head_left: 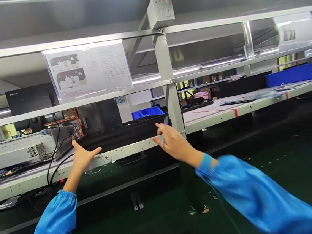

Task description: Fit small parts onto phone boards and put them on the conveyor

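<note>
On the left, my left hand (83, 157) is at the front edge of the shelf, thumb and fingers spread apart. It is beside the end of a long black tray or box (118, 136); whether it touches this cannot be made out. Near the upright post, my right hand (176, 142) is closed around a slim, clear, pen-like stick (166, 121), whose upper end sticks out above the fingers. This hand is in front of the black tray's right end. Blue sleeves cover both forearms, and a blue band circles the right wrist.
Black cables (53, 165) hang over the shelf edge (134, 147) beside a metal equipment chassis (19, 152). A grey post (171, 103) holds a socket box (161, 12). An instruction sheet (88, 72) hangs above. Blue bins (299, 73) stand at right. Below lies a dark green surface (116, 229).
</note>
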Demonstrator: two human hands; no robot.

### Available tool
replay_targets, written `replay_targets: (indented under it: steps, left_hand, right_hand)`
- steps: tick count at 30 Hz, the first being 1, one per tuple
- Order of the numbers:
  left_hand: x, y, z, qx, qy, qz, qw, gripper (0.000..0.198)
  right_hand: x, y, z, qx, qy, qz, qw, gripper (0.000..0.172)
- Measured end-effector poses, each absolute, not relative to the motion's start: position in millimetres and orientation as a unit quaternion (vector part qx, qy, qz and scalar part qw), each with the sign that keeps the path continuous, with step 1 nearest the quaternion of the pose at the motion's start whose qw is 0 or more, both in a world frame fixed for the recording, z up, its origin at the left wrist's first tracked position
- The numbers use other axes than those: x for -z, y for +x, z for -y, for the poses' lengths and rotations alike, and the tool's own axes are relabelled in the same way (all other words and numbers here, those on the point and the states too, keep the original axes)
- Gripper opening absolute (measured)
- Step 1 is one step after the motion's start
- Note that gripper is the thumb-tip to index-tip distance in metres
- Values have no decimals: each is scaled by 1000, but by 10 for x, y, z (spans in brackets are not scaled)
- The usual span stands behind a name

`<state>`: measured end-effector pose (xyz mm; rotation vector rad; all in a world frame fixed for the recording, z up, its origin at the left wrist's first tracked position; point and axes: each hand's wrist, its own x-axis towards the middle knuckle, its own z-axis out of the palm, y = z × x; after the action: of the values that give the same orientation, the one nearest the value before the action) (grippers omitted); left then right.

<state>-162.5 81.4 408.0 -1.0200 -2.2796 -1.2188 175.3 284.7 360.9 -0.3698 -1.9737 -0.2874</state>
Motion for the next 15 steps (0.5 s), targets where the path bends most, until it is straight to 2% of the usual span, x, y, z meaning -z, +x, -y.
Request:
replay_targets:
  steps: [2,5,7,10,15]
  left_hand:
    - [-4019,-1579,-795,413,-372,807,201,142]
    - [-3972,-1555,-774,390,-380,808,224,139]
    - [-3979,-1556,-774,382,-379,813,224,137]
    - [-4025,-1534,-795,390,-353,822,219,125]
    - [-4102,-1326,-767,418,-312,826,215,108]
  right_hand:
    - [-4018,1456,-3202,153,-154,841,495,47]
    - [-4311,1280,-3619,191,-156,858,450,47]
    - [-4380,1270,-3809,202,-162,866,428,44]
    - [-4405,1288,-3971,204,-163,874,409,42]
    - [-4349,1321,-4054,177,-150,878,419,47]
